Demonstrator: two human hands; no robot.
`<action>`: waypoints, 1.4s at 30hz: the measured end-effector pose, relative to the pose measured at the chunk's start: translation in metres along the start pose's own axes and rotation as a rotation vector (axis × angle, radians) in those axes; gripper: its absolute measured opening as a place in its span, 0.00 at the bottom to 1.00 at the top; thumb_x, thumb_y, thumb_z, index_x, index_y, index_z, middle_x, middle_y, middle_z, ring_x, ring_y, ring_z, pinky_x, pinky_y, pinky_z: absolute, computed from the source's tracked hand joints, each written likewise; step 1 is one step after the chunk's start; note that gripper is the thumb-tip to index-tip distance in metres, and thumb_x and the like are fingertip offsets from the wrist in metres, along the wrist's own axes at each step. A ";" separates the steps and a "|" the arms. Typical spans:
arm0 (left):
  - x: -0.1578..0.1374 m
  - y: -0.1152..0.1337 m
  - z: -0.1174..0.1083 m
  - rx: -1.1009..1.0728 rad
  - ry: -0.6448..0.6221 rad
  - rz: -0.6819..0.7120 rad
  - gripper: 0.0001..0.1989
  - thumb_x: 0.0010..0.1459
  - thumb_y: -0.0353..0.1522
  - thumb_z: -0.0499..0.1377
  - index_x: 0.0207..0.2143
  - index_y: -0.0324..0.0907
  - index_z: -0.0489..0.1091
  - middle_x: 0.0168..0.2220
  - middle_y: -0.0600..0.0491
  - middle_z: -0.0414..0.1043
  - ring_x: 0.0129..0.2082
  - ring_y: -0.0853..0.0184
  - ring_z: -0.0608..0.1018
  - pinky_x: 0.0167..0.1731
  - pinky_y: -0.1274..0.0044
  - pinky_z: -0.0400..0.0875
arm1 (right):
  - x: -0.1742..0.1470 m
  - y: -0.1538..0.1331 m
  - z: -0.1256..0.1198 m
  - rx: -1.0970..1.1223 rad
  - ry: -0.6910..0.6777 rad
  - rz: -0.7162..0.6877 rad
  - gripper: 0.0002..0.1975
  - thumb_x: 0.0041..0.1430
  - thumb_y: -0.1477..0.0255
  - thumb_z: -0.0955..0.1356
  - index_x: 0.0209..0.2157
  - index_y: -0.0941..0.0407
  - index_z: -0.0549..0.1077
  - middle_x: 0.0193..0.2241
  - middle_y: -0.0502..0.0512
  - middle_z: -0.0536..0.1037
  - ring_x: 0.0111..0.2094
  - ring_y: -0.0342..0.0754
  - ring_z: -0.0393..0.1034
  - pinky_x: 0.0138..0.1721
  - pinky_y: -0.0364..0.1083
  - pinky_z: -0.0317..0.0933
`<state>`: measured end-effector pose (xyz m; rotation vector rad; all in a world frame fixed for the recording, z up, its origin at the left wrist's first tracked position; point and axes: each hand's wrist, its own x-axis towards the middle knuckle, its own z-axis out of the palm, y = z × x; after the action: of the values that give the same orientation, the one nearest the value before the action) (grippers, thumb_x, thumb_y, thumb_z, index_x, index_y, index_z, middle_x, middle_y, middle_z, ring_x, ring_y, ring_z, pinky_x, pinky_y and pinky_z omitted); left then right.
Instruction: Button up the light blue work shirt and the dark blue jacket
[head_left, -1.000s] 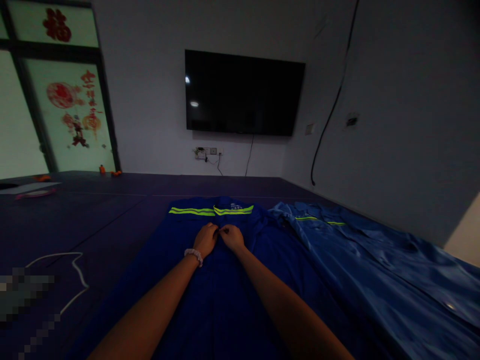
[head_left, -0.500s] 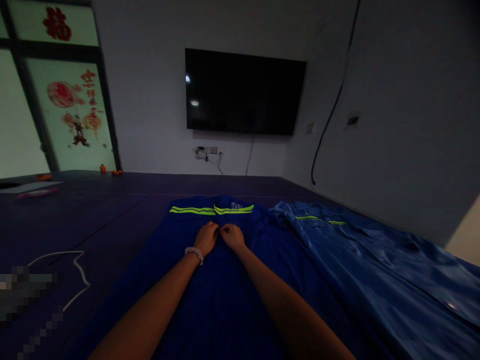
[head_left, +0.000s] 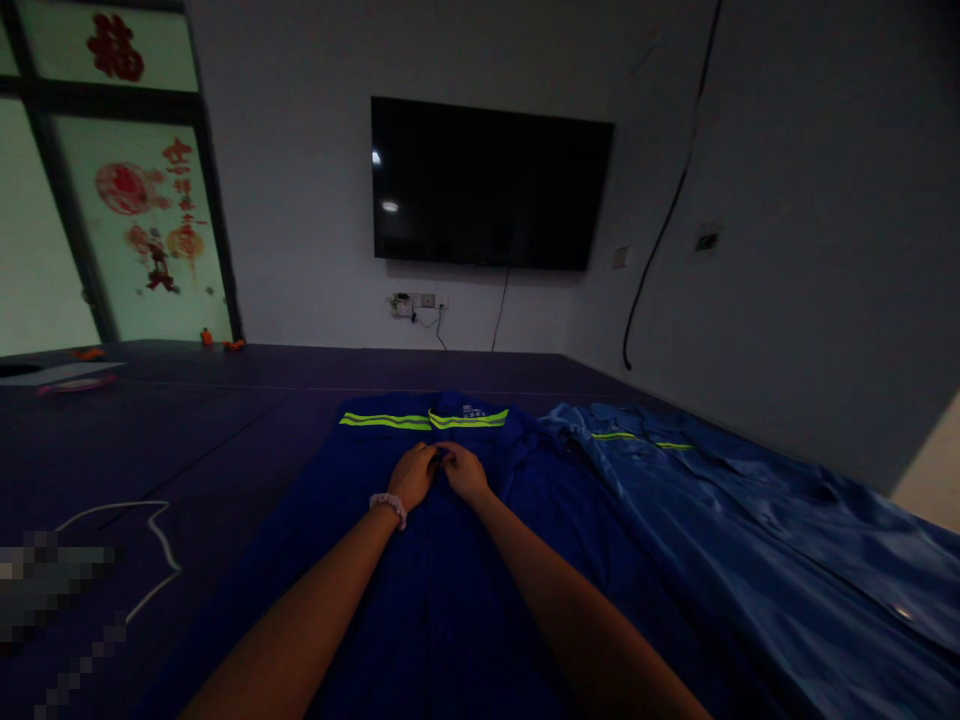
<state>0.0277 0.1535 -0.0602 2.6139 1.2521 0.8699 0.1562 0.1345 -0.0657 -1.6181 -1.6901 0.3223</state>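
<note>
A dark blue work jacket [head_left: 390,600] with yellow-green reflective stripes across its chest lies spread flat before me, collar end away from me. White lettering shows above the right-hand stripe. My left hand [head_left: 414,476], with a pale scrunchie on the wrist, pinches the jacket's front edge just below the stripes. Close beside it, my right hand [head_left: 463,472] is also closed on the same front edge, fingertips nearly touching the left ones. Whether a button sits between the fingers is too small and dark to tell.
A lighter blue garment [head_left: 720,530] with yellow-green stripes lies to the right, against the wall side. On the left are a white cable [head_left: 161,525] and a blurred-out object [head_left: 52,590]. A television [head_left: 487,185] hangs on the far wall; a black cable [head_left: 660,235] dangles at right.
The right fingers have shifted slightly, and a bit of blue fabric now shows raised between the two hands. The jacket and everything else stay in place.
</note>
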 end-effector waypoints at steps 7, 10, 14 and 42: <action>-0.001 0.001 0.000 0.002 -0.001 0.009 0.10 0.56 0.24 0.49 0.36 0.39 0.68 0.34 0.49 0.68 0.36 0.66 0.71 0.38 0.75 0.62 | -0.001 -0.003 0.000 -0.072 0.008 -0.019 0.20 0.51 0.81 0.59 0.43 0.53 0.72 0.40 0.50 0.76 0.41 0.43 0.69 0.42 0.39 0.59; 0.000 0.000 0.001 0.011 0.014 -0.009 0.08 0.55 0.25 0.50 0.34 0.38 0.67 0.34 0.49 0.67 0.36 0.66 0.71 0.37 0.75 0.62 | -0.002 -0.002 0.001 -0.125 0.002 -0.008 0.18 0.51 0.81 0.60 0.42 0.55 0.72 0.37 0.52 0.77 0.39 0.43 0.70 0.40 0.39 0.59; 0.001 -0.001 0.003 0.011 0.028 -0.031 0.04 0.53 0.26 0.53 0.30 0.38 0.67 0.32 0.49 0.67 0.34 0.67 0.71 0.36 0.76 0.63 | -0.001 -0.001 0.000 -0.160 -0.010 -0.012 0.17 0.51 0.81 0.61 0.41 0.56 0.72 0.36 0.53 0.76 0.37 0.43 0.70 0.38 0.38 0.59; 0.000 -0.002 0.005 0.044 0.076 -0.099 0.04 0.52 0.27 0.55 0.25 0.38 0.67 0.29 0.50 0.66 0.32 0.68 0.71 0.33 0.77 0.63 | -0.006 -0.005 -0.009 -0.383 -0.082 -0.104 0.14 0.57 0.76 0.61 0.43 0.52 0.70 0.41 0.54 0.72 0.44 0.46 0.65 0.41 0.42 0.57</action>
<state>0.0293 0.1560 -0.0652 2.5488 1.4227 0.9430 0.1579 0.1253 -0.0579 -1.7971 -1.9813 0.0113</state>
